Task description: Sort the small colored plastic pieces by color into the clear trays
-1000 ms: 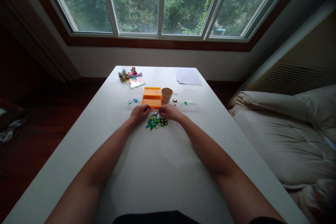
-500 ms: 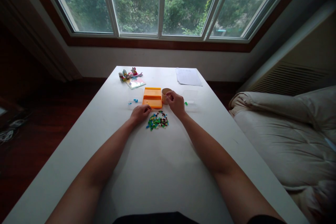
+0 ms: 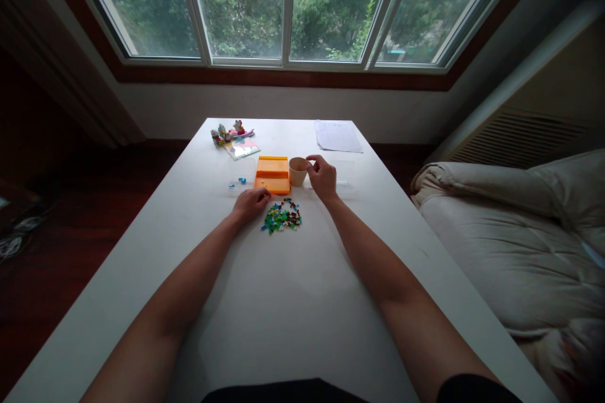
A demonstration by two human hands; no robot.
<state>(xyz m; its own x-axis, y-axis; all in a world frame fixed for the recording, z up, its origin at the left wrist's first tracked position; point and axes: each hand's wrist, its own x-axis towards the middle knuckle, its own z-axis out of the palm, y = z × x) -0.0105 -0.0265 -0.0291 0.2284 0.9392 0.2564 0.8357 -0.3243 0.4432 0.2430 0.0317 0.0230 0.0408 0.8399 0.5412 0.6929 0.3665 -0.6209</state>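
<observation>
White counter (image 3: 283,302), carrying paper sheets (image 3: 338,137) at the far right, their print too faint to read, and an orange tray (image 3: 273,165) at centre. Hands, two: left hand (image 3: 249,204), unmoved at the tray's near edge, fingers curled; right hand (image 3: 323,179), shifted since the earlier frame from over the mouth of the tan cup (image 3: 297,179) to its right rim, fingers bent; whether either grasps anything cannot be told. Small bricks (image 3: 282,220), green, blue and dark brown, loosely heaped nearer than the tray, just right of the left hand.
</observation>
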